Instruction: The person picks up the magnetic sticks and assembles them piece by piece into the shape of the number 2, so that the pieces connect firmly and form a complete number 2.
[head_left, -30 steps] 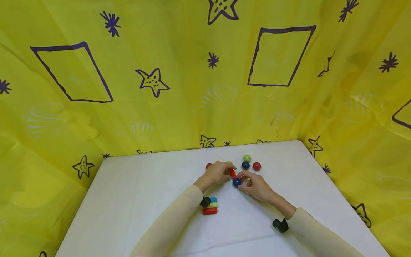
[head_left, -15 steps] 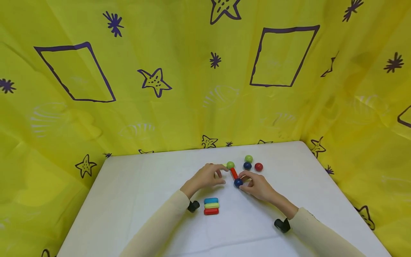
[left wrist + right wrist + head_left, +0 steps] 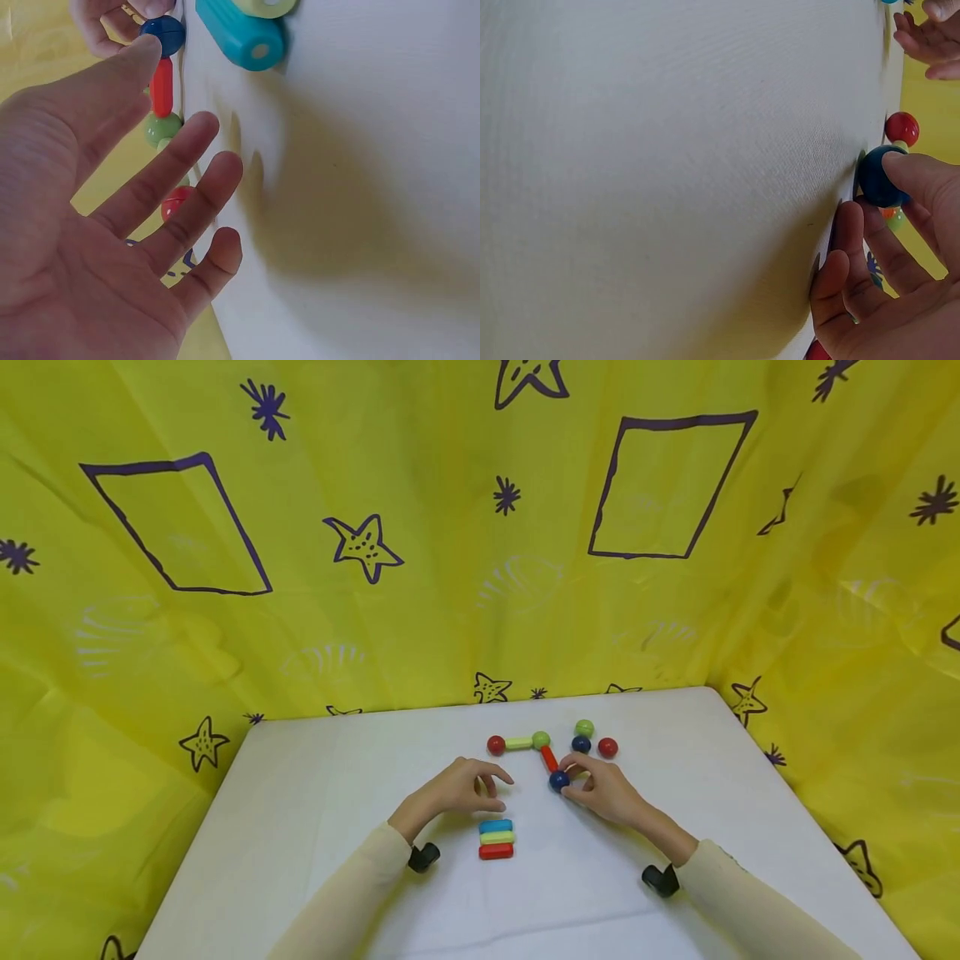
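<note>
Blue ball [image 3: 559, 780], the one at the near end of a chain of toy pieces, sits low over the white tabletop [image 3: 315, 785], pinched between the thumb and fingers of the right hand [image 3: 609, 792], which comes in from its right side, probably so that it stays steady against the red rod [image 3: 550, 759] whose end meets it. That rod slants away, beyond the blue ball and leftward, to a green ball [image 3: 541, 740]; a pale yellow rod [image 3: 518, 743] then carries the chain further left to a red ball [image 3: 496, 745]. Across a gap to the left of the blue ball, the left hand [image 3: 467, 787] hovers with fingers loosely spread, holding nothing. Nearer the person and to the left of the blue ball, a blue rod [image 3: 496, 826], a second yellow rod [image 3: 497, 837] and a second red rod [image 3: 497, 852] lie side by side, perhaps lined up for easy picking. Pale discs show on two rod ends in the left wrist view, possibly magnets. Beyond the blue ball, to its right, a second blue ball [image 3: 581, 743], a second green ball [image 3: 584, 727] and a second red ball [image 3: 608, 747] are clustered outside the chain, seemingly as spares. Farther behind everything hangs a yellow curtain [image 3: 435, 635] printed with starfish.
</note>
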Demonstrator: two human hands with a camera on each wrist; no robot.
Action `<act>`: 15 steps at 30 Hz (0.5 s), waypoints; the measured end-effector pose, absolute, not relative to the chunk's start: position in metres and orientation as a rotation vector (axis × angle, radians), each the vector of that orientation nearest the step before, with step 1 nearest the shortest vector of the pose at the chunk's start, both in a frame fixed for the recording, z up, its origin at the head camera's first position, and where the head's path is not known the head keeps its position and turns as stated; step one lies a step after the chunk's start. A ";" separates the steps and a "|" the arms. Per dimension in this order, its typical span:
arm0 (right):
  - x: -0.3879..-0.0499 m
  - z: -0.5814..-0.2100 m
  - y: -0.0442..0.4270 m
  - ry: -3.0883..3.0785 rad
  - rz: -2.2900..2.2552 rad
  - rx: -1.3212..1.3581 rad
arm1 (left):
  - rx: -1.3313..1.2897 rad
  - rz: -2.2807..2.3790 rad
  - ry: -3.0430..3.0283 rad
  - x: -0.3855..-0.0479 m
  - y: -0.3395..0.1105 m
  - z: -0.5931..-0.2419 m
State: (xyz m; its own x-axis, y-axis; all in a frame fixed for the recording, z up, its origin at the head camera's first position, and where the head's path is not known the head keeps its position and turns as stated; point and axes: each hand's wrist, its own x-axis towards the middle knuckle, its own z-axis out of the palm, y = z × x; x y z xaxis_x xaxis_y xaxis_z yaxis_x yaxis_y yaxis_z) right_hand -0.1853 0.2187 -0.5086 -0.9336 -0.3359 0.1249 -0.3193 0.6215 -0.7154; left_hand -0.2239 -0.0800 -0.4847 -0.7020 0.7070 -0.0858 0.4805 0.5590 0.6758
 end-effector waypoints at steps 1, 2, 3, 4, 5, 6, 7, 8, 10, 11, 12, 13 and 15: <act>-0.186 -0.508 0.219 2.809 -1.225 -0.565 | 0.978 0.905 2.443 -0.223 -0.082 -0.485; -0.186 -0.508 0.219 2.806 -1.220 -0.561 | 0.980 0.905 2.436 -0.221 -0.084 -0.485; -0.186 -0.508 0.219 2.803 -1.215 -0.555 | 0.983 0.908 2.429 -0.220 -0.085 -0.485; -0.187 -0.508 0.219 2.802 -1.210 -0.558 | 0.984 0.912 2.422 -0.218 -0.087 -0.485; -0.187 -0.508 0.218 2.802 -1.206 -0.564 | 0.986 0.916 2.416 -0.216 -0.088 -0.485; -0.188 -0.508 0.218 2.801 -1.204 -0.570 | 0.985 0.920 2.413 -0.215 -0.090 -0.486; -0.188 -0.507 0.218 2.800 -1.203 -0.574 | 0.981 0.923 2.412 -0.214 -0.091 -0.487; -0.189 -0.507 0.218 2.798 -1.202 -0.575 | 0.974 0.926 2.410 -0.213 -0.091 -0.488; -0.190 -0.507 0.217 2.796 -1.195 -0.576 | 0.970 0.927 2.411 -0.211 -0.092 -0.490; -0.190 -0.506 0.217 2.795 -1.189 -0.574 | 0.972 0.926 2.414 -0.210 -0.093 -0.491; -0.191 -0.506 0.217 2.794 -1.183 -0.570 | 0.972 0.921 2.417 -0.209 -0.093 -0.491; -0.192 -0.506 0.217 2.793 -1.178 -0.564 | 0.977 0.920 2.419 -0.208 -0.093 -0.492; -0.192 -0.506 0.217 2.793 -1.172 -0.557 | 0.986 0.917 2.425 -0.207 -0.092 -0.492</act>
